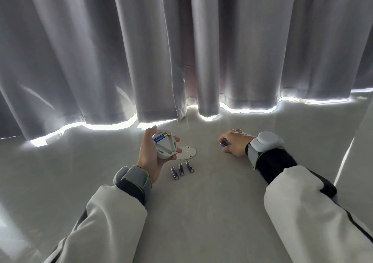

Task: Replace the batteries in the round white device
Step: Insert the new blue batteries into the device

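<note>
Pale worktop [201, 212] before grey curtain [181, 40]. Left hand [150, 157] cradles round white device [164, 145] off surface, open back up, one battery seated in upper slot, long axis slanting up to right. Detached cover [186, 152] flat just right of device. Right hand [235, 144] rests well apart to right, fingers [226, 139] closed on battery [223, 144] (old or new, cannot tell). Three loose batteries [181, 169] lie between hands, nearer left, roughly parallel. Likely next: right carries battery leftward to empty slot.

The round white device [164, 145] looks like smooth matt plastic, as does its loose cover [186, 152]. The 3 batteries [181, 169] have glossy wrappers. The curtain [181, 50] is soft grey cloth; the counter [201, 202] looks matt.
</note>
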Motion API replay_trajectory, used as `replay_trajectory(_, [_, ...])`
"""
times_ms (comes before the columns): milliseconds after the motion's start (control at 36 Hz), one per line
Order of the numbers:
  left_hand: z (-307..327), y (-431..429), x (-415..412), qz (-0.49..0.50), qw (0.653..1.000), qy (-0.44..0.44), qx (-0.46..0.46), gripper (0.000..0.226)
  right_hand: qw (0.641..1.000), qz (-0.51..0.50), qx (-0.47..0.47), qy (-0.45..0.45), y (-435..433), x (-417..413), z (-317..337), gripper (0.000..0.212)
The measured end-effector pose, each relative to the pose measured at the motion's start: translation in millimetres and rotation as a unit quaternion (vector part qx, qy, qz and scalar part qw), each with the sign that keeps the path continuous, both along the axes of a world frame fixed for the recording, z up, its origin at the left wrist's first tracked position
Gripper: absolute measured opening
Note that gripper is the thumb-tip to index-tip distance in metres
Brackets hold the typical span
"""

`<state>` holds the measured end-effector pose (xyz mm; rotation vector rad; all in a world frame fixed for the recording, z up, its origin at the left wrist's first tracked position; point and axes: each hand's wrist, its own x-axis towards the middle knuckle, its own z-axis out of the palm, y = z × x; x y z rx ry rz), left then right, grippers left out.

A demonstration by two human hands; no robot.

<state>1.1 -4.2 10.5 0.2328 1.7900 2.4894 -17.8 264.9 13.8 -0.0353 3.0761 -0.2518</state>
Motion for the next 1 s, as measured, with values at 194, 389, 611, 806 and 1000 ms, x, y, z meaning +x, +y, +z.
replay_trajectory(194, [1.3,0.2,0.2,0.001,1.0,-0.008,0.006,0.048,0.995,0.0,-0.036,0.092,-16.0,3.1,0.3,0.032])
replay_trajectory(389, [0.2,-0.9,-0.9,0.005,1.0,-0.016,0.011,0.052,0.935,0.149,-0.188,0.26,-62.4,21.4,10.5,0.043])
replay_trajectory(611, [-3.6,-1.2,-4.0,-0.008,1.0,-0.025,0.003,0.059,0.877,0.273,-0.201,0.339,-104.7,41.4,10.8,0.045])
replay_trajectory(806, [-4.2,-1.6,-3.6,-0.049,0.999,-0.022,0.001,0.062,0.864,0.296,-0.207,0.35,-107.7,43.9,9.4,0.044])
replay_trajectory(1000, [-4.6,0.5,-5.4,-0.096,0.995,-0.016,-0.016,0.063,0.866,0.276,-0.233,0.345,-108.3,45.7,13.3,0.038])
